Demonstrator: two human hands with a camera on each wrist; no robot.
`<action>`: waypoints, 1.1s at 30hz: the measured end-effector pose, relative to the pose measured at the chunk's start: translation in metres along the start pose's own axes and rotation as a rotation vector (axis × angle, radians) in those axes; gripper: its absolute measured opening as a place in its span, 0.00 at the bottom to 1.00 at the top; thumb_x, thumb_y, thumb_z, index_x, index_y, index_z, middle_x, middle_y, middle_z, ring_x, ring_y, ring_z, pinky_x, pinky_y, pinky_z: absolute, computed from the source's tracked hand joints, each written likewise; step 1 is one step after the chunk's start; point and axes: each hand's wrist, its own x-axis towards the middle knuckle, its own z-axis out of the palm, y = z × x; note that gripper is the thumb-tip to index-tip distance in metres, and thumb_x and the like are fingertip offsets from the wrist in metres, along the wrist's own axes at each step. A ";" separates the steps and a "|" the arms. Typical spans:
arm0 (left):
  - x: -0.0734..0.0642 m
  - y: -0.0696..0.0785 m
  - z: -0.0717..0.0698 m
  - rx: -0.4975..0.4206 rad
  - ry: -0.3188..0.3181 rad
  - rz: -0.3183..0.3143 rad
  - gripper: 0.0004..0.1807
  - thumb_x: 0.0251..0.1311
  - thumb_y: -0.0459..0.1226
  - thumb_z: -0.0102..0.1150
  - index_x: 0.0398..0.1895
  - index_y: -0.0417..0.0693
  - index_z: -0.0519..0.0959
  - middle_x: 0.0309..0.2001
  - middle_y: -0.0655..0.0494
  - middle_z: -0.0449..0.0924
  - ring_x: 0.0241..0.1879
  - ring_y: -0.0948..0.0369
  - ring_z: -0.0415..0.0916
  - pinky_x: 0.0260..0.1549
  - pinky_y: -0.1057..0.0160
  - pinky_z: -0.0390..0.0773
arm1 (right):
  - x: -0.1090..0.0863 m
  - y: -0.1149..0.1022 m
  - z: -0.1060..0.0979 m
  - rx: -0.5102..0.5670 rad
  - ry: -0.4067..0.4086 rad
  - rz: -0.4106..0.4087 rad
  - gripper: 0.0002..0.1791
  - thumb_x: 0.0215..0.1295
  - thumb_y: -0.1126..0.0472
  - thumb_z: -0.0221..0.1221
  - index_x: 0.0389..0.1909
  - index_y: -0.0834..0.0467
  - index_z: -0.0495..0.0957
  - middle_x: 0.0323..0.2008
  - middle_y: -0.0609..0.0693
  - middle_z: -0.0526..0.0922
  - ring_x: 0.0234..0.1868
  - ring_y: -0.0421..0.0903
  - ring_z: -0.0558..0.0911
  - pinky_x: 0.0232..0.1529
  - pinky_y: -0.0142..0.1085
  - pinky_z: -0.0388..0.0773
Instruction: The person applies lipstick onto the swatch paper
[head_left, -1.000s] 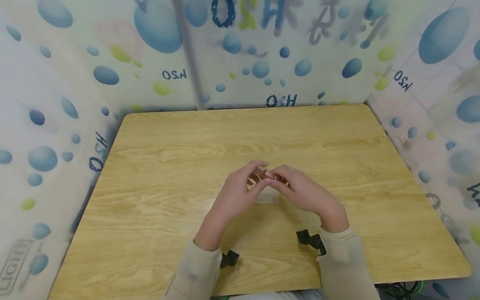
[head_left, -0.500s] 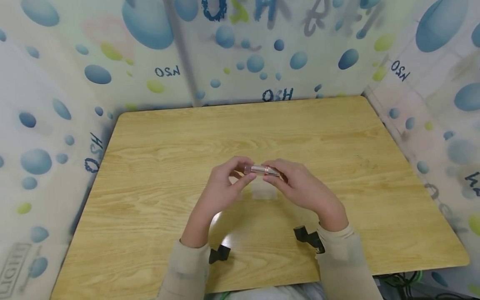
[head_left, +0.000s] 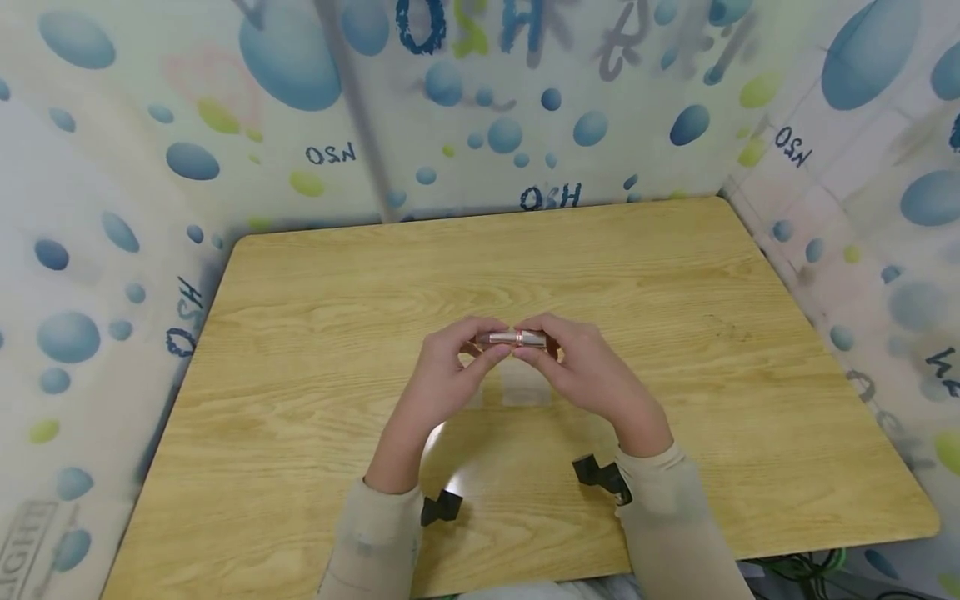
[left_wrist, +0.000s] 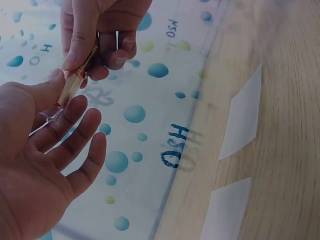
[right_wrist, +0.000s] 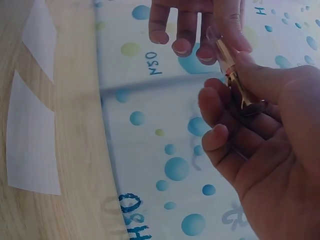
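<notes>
A slim, shiny lipstick tube (head_left: 517,337) lies level between both hands, above the table. One end is clear; the rest is gold and silvery with a reddish band. My left hand (head_left: 448,367) pinches the clear end between thumb and fingers, its other fingers spread in the left wrist view. The gold end is held by my right hand (head_left: 581,371), thumb on top and fingers curled beneath. In the right wrist view the tube (right_wrist: 240,92) shows a round dark base near the right palm. Fingertips cover parts of both ends.
Two white paper pieces (left_wrist: 241,117) lie on the wooden table (head_left: 480,275) beneath the hands, faint in the head view. Patterned wall coverings (head_left: 300,183) border the table at the back and sides. Green and black cables (head_left: 806,567) sit below the front right edge.
The lipstick tube, mostly hidden by fingers one second ago, came into view tilted and now lies level. My right hand has shifted left, closer to the left hand, which keeps its grip.
</notes>
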 end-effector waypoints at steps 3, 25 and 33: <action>0.000 -0.001 -0.001 0.000 0.013 0.000 0.14 0.65 0.49 0.59 0.49 0.57 0.81 0.41 0.66 0.84 0.38 0.69 0.79 0.41 0.65 0.82 | 0.002 0.002 0.001 0.022 0.001 -0.036 0.11 0.72 0.51 0.54 0.51 0.45 0.77 0.32 0.40 0.78 0.28 0.39 0.71 0.28 0.32 0.72; -0.001 0.004 -0.010 -0.028 0.034 0.021 0.10 0.65 0.45 0.61 0.47 0.57 0.84 0.41 0.65 0.86 0.39 0.66 0.82 0.42 0.65 0.83 | 0.005 0.002 0.002 0.041 0.030 -0.177 0.13 0.71 0.59 0.56 0.54 0.48 0.78 0.41 0.42 0.83 0.32 0.36 0.74 0.35 0.31 0.75; -0.006 0.007 -0.015 -0.015 0.021 -0.007 0.12 0.65 0.49 0.59 0.49 0.63 0.83 0.45 0.68 0.85 0.43 0.69 0.81 0.39 0.63 0.81 | 0.005 0.000 0.002 0.021 0.027 -0.171 0.15 0.72 0.58 0.56 0.57 0.47 0.77 0.43 0.39 0.82 0.32 0.35 0.74 0.35 0.31 0.75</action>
